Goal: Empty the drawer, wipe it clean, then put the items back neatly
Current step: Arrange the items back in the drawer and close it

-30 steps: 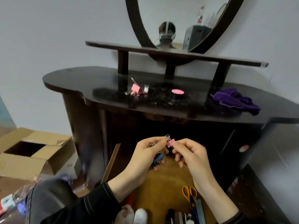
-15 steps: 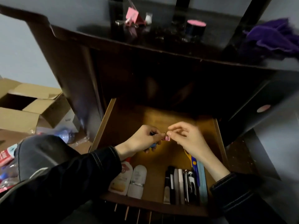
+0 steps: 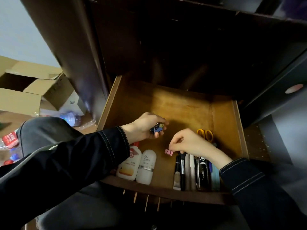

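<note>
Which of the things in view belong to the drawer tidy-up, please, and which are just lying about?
Part of the job: drawer; pink binder clip, pinched by the right hand; blue binder clips in the left hand; orange-labelled bottle; plain white bottle; yellow-handled scissors; row of pens and brushes.
Lying about: cardboard box; plastic bottle on the floor.

Wooden drawer [image 3: 182,107] pulled open. Front left: two white bottles [image 3: 147,166] lying side by side. Front right: tight row of pens and brushes [image 3: 182,171], black case [image 3: 201,173] beside it. Yellow-handled scissors [image 3: 205,134] along right wall. Pink clip [image 3: 168,151] between bottles and row.
</note>
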Demonstrator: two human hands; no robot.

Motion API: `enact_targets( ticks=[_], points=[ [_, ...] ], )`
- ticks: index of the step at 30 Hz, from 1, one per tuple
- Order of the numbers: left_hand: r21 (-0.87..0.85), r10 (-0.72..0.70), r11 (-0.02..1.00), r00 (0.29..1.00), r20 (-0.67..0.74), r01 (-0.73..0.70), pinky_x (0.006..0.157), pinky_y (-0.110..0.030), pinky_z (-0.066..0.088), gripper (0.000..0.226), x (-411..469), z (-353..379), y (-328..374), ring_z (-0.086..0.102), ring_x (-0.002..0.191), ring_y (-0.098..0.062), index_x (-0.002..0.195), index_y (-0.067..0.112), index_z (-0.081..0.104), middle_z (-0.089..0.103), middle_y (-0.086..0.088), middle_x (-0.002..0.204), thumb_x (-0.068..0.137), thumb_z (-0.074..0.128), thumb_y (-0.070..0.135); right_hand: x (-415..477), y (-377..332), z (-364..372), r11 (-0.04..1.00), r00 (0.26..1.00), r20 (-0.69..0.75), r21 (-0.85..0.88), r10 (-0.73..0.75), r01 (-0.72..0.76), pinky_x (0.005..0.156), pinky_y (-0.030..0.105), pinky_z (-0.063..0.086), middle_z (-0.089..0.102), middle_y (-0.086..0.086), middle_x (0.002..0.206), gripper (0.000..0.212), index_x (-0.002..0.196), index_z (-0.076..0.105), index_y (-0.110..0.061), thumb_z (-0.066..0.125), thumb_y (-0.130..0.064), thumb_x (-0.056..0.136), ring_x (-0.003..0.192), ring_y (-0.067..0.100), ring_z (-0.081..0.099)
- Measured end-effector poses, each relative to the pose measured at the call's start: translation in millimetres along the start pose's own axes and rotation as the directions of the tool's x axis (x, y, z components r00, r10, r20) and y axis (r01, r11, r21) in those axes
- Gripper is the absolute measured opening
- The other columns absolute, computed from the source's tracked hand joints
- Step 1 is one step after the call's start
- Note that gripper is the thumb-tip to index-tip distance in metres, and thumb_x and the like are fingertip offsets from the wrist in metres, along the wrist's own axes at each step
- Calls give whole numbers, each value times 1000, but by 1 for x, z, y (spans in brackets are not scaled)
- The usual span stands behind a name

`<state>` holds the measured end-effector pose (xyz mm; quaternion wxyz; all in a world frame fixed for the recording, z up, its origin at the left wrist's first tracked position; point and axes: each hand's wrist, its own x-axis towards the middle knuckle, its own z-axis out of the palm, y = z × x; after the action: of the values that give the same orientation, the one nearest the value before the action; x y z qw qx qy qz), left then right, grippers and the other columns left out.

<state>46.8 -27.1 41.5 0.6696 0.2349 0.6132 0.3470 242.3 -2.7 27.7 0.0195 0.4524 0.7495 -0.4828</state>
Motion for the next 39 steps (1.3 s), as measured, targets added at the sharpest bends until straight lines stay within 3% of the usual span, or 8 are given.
enact_targets(
  ticks=[4, 11, 16, 23, 27, 30, 34, 39],
  points=[
    [-31, -35, 999, 999, -2, 35, 37, -19, 39, 15, 2, 3, -1, 59, 50, -15, 102, 1, 68, 62, -12, 83, 96, 58, 9, 5, -4, 13, 995, 991, 136, -99, -19, 33, 53, 20, 45, 75, 0, 76, 6, 78, 80, -15, 76, -18, 81, 55, 0, 57],
    [-50, -69, 996, 998, 13, 70, 37, -19, 39, 14, 3, 6, -3, 60, 50, -16, 101, 2, 67, 62, -12, 83, 95, 58, 10, 9, -3, 19, 968, 990, 134, -243, -34, 66, 76, 42, 58, 75, -5, 75, 6, 76, 80, -16, 76, -19, 78, 76, 13, 69],
    [-46, -70, 996, 998, 10, 70, 37, -19, 41, 14, 4, 6, -5, 61, 53, -16, 101, 2, 68, 63, -12, 85, 96, 57, 11, 6, -3, 29, 935, 982, 183, -337, -51, 111, 64, 35, 51, 72, -11, 70, 11, 72, 78, -17, 74, -25, 79, 65, 4, 61],
    [-42, -76, 996, 997, 28, 77, 38, -19, 42, 14, 3, 6, -5, 61, 52, -16, 98, 4, 67, 62, -11, 85, 97, 55, 11, 2, -15, 41, 912, 948, 311, -364, -71, 188, 55, 22, 38, 71, -1, 72, 14, 76, 78, -14, 71, -23, 85, 59, 5, 52],
    [-43, -76, 996, 997, 32, 77, 38, -19, 42, 14, 4, 6, -5, 62, 53, -16, 99, 3, 67, 63, -11, 86, 97, 55, 11, -1, -23, 51, 910, 920, 384, -348, -81, 225, 55, 31, 37, 57, -2, 57, 27, 58, 64, -19, 68, -14, 84, 53, 11, 44],
    [-47, -75, 996, 997, 27, 76, 38, -20, 42, 15, 4, 6, -5, 62, 52, -16, 99, 3, 68, 63, -12, 86, 97, 56, 11, -2, -26, 55, 915, 898, 432, -322, -86, 243, 54, 33, 33, 51, 2, 57, 26, 61, 64, -13, 70, -14, 86, 52, 15, 39],
    [-50, -70, 996, 997, 24, 72, 38, -20, 42, 15, 4, 6, -4, 61, 54, -17, 98, 3, 67, 63, -13, 87, 97, 55, 11, -1, -27, 55, 920, 881, 466, -307, -79, 245, 54, 33, 34, 50, -3, 55, 34, 56, 58, -22, 74, -20, 87, 50, 13, 38],
    [-64, -68, 995, 997, 40, 70, 39, -21, 43, 15, 3, 4, -3, 61, 55, -18, 102, 2, 66, 63, -13, 85, 97, 54, 10, -2, -22, 35, 978, 901, 428, -145, -74, 149, 50, 26, 37, 65, -5, 61, 28, 78, 77, -11, 68, -32, 94, 51, 7, 46]
  ],
)
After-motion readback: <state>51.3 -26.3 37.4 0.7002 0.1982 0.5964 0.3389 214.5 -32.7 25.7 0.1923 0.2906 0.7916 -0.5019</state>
